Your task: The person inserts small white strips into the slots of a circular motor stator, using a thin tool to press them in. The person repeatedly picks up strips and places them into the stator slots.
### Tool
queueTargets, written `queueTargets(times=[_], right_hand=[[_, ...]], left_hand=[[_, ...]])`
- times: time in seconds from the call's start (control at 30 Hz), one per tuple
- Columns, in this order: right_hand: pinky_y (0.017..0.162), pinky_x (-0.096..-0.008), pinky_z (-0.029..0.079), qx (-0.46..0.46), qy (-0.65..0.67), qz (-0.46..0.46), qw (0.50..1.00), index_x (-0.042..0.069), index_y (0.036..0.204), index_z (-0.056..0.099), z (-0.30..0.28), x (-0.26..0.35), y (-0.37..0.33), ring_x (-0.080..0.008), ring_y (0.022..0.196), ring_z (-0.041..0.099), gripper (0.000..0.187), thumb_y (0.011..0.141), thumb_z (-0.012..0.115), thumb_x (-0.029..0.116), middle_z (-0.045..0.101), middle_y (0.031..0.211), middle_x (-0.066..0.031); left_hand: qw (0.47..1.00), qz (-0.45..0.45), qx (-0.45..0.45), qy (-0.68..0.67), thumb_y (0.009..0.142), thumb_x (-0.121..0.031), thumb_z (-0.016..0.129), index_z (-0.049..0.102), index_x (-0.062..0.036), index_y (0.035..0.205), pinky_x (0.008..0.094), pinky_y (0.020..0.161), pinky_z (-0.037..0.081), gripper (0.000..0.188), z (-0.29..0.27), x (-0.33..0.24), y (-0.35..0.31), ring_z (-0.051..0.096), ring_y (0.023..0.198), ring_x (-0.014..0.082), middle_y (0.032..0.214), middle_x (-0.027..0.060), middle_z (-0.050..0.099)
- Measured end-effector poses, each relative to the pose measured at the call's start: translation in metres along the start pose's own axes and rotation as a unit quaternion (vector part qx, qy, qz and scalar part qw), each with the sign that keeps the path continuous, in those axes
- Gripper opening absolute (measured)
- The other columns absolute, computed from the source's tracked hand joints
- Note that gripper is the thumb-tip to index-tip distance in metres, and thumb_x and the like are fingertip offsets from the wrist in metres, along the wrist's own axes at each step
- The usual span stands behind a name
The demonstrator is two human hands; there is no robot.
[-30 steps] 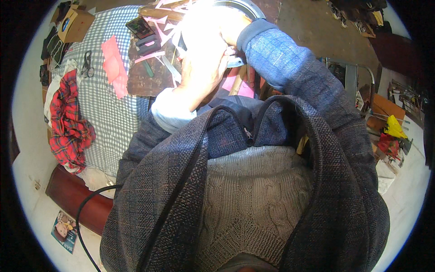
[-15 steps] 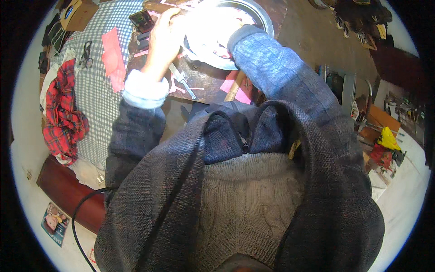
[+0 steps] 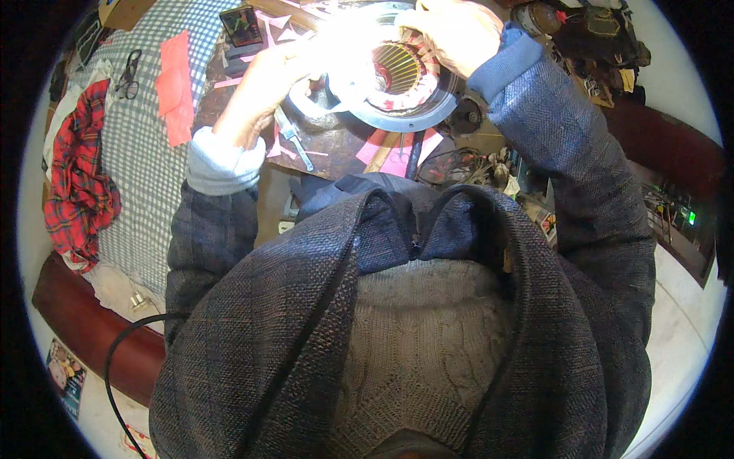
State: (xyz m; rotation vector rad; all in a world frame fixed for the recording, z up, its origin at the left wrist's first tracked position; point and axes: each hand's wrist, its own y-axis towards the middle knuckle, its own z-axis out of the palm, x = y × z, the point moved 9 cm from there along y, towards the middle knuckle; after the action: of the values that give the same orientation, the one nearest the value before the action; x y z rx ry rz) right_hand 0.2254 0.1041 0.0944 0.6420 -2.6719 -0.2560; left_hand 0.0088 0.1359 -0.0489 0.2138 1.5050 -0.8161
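A motor stator (image 3: 404, 75) with slotted inner walls and pale wrapped windings sits in a round grey metal housing (image 3: 413, 122) on the dark table. My right hand (image 3: 462, 38) bends over the far right edge of the windings, fingers curled against them. On the other side, my left hand (image 3: 267, 80) reaches to the left of the housing beside a pale curved metal part (image 3: 306, 101). Strong glare swallows its fingertips and the far left of the stator. Just below the left hand lies a slim hand tool with a light blue handle (image 3: 293, 139).
Pink sheet (image 3: 367, 145), scissors (image 3: 401, 151) and a wooden stick (image 3: 381, 153) lie before the housing. Pink scraps and a small dark box (image 3: 241, 27) are beyond my left hand. A checked cloth (image 3: 145, 168) carries glasses (image 3: 131, 75) and a red plaid garment (image 3: 80, 183). Wires (image 3: 455, 164) lie at right.
My right hand has come out from over the middle of the stator to its far right edge, uncovering the slotted opening. My left hand has lowered slightly. The whole view has shifted.
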Motion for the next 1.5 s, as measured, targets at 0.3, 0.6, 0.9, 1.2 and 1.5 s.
queueTargets(times=[0.3, 0.6, 0.9, 1.2, 1.5], right_hand=[[0.075, -0.043, 0.059, 0.076, -0.075, -0.097, 0.99, 0.009, 0.101, 0.077, 0.057, 0.015, 0.041, -0.0307, 0.08, 0.072, 0.028, 0.099, 0.055, 0.027, 0.075, 0.09, -0.0133], [0.076, -0.042, 0.059, 0.154, -0.057, -0.112, 0.98, 0.011, 0.101, 0.077, 0.108, 0.019, 0.056, -0.0287, 0.082, 0.073, 0.03, 0.101, 0.053, 0.029, 0.077, 0.094, -0.0125], [0.076, -0.0422, 0.059, 0.151, -0.035, -0.107, 0.982, 0.011, 0.104, 0.077, 0.112, 0.017, 0.053, -0.0287, 0.08, 0.073, 0.03, 0.1, 0.054, 0.029, 0.077, 0.093, -0.0124], [0.076, -0.0414, 0.059, 0.194, -0.033, -0.133, 0.971, 0.011, 0.107, 0.077, 0.101, 0.014, 0.053, -0.0285, 0.079, 0.073, 0.03, 0.1, 0.055, 0.03, 0.077, 0.093, -0.0124], [0.077, -0.0406, 0.058, 0.12, -0.025, -0.138, 0.983, 0.014, 0.101, 0.079, 0.102, 0.024, 0.055, -0.0303, 0.079, 0.071, 0.025, 0.097, 0.059, 0.029, 0.075, 0.09, -0.011]], left_hand=[[0.958, 0.185, -0.14, 0.167, 0.097, -0.013, 0.072, 0.072, -0.0028, 0.114, 0.0297, 0.073, 0.056, 0.02, 0.082, -0.044, -0.058, 0.068, 0.078, 0.0143, 0.092, 0.0072, 0.073], [0.919, 0.258, -0.118, 0.275, 0.09, -0.006, 0.076, 0.075, -0.0133, 0.12, 0.0392, 0.083, 0.057, 0.03, 0.124, -0.052, -0.073, 0.071, 0.091, 0.0297, 0.103, 0.0105, 0.076], [0.926, 0.236, -0.111, 0.273, 0.091, -0.007, 0.076, 0.075, -0.0144, 0.124, 0.038, 0.084, 0.058, 0.034, 0.129, -0.042, -0.07, 0.072, 0.093, 0.0285, 0.107, 0.0105, 0.077], [0.92, 0.242, -0.118, 0.284, 0.09, -0.009, 0.077, 0.075, -0.0099, 0.116, 0.0386, 0.084, 0.058, 0.026, 0.132, -0.041, -0.069, 0.073, 0.092, 0.0297, 0.103, 0.0115, 0.076], [0.914, 0.286, -0.115, 0.263, 0.091, -0.011, 0.073, 0.072, -0.0117, 0.125, 0.0419, 0.077, 0.057, 0.035, 0.133, -0.037, -0.065, 0.07, 0.084, 0.0324, 0.094, 0.0125, 0.072]])
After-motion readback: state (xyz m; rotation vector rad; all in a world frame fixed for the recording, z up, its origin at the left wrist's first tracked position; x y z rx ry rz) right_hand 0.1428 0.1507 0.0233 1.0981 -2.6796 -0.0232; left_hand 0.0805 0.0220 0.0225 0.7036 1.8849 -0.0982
